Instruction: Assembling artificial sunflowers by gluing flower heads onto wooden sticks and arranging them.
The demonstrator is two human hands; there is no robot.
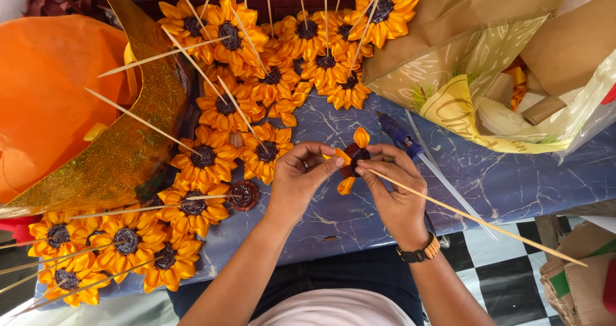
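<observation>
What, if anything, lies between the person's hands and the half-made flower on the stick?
Nothing visible does. The left hand and the right hand both already pinch the half-made flower, with fingertips on its dark centre and orange petals.

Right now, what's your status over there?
Both hands, left and right, pinch a half-made flower on a stick. Glue gun beside it. Finished sunflowers piled left.

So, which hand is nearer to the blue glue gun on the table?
The right hand. It holds the half-made flower just beside the glue gun, almost touching it. The left hand is farther away, on the flower's other side.
</observation>
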